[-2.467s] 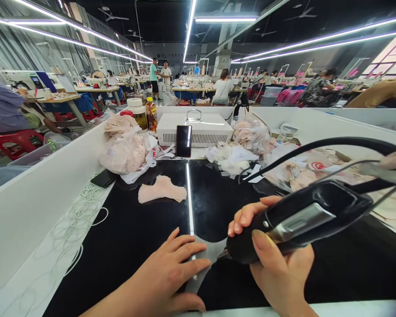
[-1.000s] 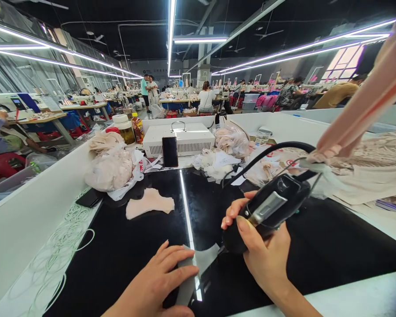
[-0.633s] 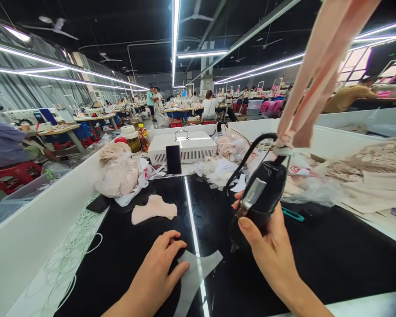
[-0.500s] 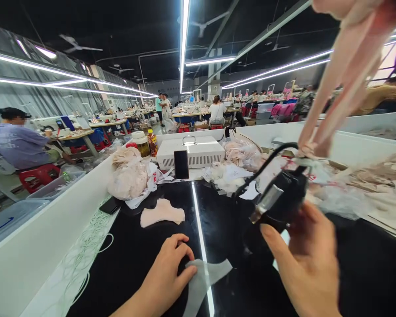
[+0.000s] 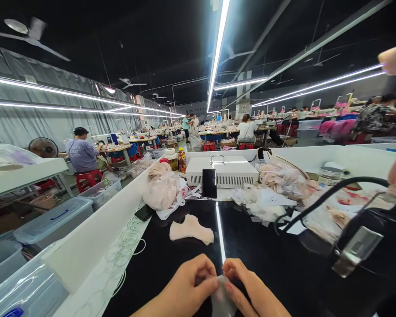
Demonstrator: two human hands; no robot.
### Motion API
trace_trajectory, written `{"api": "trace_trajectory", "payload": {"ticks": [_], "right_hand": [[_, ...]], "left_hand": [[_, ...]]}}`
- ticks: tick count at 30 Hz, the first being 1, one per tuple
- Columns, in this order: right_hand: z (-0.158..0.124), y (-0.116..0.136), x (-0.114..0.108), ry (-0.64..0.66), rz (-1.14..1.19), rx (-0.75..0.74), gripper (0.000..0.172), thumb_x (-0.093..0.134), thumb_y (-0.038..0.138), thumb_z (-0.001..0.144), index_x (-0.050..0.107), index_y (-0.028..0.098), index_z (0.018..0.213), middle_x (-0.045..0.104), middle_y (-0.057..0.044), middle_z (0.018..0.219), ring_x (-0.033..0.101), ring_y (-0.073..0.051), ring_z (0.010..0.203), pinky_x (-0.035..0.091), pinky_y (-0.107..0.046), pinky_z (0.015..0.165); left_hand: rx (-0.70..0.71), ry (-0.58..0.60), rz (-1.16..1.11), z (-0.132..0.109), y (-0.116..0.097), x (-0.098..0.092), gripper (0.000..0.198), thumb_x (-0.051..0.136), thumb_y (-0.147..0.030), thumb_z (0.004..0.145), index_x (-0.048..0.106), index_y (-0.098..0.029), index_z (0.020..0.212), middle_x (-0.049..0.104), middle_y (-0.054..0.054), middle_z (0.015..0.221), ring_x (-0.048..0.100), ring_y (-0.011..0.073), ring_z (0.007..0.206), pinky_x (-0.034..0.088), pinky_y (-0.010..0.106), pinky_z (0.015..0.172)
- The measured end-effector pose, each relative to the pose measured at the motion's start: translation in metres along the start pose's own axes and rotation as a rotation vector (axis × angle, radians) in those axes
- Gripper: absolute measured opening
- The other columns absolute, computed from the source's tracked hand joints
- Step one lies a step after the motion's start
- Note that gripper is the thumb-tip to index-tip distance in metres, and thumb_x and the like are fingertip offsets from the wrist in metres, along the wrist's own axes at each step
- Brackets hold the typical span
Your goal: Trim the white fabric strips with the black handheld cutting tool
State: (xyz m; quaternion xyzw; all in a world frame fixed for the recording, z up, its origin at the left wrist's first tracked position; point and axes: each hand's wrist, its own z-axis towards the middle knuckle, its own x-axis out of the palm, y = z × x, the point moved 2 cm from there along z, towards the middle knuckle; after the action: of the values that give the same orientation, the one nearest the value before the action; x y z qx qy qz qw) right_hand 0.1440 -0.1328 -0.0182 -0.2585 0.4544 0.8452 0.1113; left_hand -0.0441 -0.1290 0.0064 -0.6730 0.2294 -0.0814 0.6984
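Observation:
My left hand and my right hand are together at the near edge of the black table top. Between them they pinch a thin grey translucent fabric piece, thumbs and fingertips closed on its upper edge. Its lower part runs out of the picture. Just beyond my hands lies a pale pink cut fabric piece, flat on the table. To the right of my right hand stands a black device with a shiny metal plate and a thick black cord, blurred and partly cut off.
At the back sit a white metal box, a phone leaning on it, and bagged pale fabric. Light green cord is heaped along the left. A white side wall bounds the table. Co-workers sit farther off.
My right hand has let go of the black device and come left to the grey fabric, which both hands now pinch. The view has turned left.

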Motion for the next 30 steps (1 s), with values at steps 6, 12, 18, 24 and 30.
{"api": "trace_trajectory", "payload": {"ticks": [6, 12, 18, 24, 30], "right_hand": [[0.037, 0.005, 0.008, 0.045, 0.012, 0.030, 0.021, 0.047, 0.034, 0.101, 0.055, 0.024, 0.084, 0.057, 0.003, 0.074, 0.057, -0.015, 0.067, 0.047, -0.023, 0.061], [0.077, 0.002, 0.024, -0.038, -0.145, 0.002, 0.020, 0.048, 0.028, 0.102, 0.062, 0.024, 0.089, 0.065, 0.000, 0.082, 0.062, -0.018, 0.072, 0.048, -0.028, 0.064], [0.107, -0.009, 0.041, -0.113, -0.378, -0.056, 0.024, 0.047, 0.027, 0.104, 0.065, 0.022, 0.089, 0.067, -0.004, 0.084, 0.063, -0.023, 0.080, 0.047, -0.034, 0.069], [0.120, -0.026, 0.054, -0.137, -0.532, -0.078, 0.012, 0.060, 0.014, 0.097, 0.066, 0.018, 0.087, 0.065, -0.002, 0.084, 0.062, -0.023, 0.082, 0.048, -0.037, 0.074], [0.087, 0.000, 0.048, -0.109, -0.505, -0.244, 0.023, 0.056, 0.009, 0.093, 0.065, 0.023, 0.110, 0.068, -0.009, 0.115, 0.065, -0.029, 0.105, 0.053, -0.044, 0.089]], "left_hand": [[-0.006, -0.155, -0.087, 0.011, 0.007, -0.033, 0.044, 0.071, -0.038, 0.078, 0.053, -0.017, 0.112, 0.055, -0.006, 0.073, 0.050, 0.0096, 0.062, 0.036, 0.023, 0.061], [0.024, -0.329, 0.042, 0.037, 0.017, -0.076, 0.051, 0.065, -0.040, 0.078, 0.049, -0.018, 0.122, 0.058, -0.003, 0.084, 0.049, 0.0097, 0.059, 0.035, 0.024, 0.057], [0.104, -0.416, 0.299, 0.062, 0.019, -0.102, 0.039, 0.061, -0.030, 0.084, 0.056, -0.019, 0.121, 0.064, -0.001, 0.084, 0.058, 0.0160, 0.074, 0.044, 0.029, 0.072], [0.145, -0.406, 0.571, 0.077, 0.026, -0.103, 0.036, 0.057, -0.022, 0.088, 0.060, -0.019, 0.124, 0.067, 0.001, 0.091, 0.063, 0.0202, 0.085, 0.047, 0.035, 0.086], [0.187, -0.426, 0.733, 0.080, 0.033, -0.104, 0.035, 0.057, -0.019, 0.090, 0.059, -0.018, 0.126, 0.065, 0.009, 0.120, 0.061, 0.0240, 0.112, 0.048, 0.040, 0.100]]}}
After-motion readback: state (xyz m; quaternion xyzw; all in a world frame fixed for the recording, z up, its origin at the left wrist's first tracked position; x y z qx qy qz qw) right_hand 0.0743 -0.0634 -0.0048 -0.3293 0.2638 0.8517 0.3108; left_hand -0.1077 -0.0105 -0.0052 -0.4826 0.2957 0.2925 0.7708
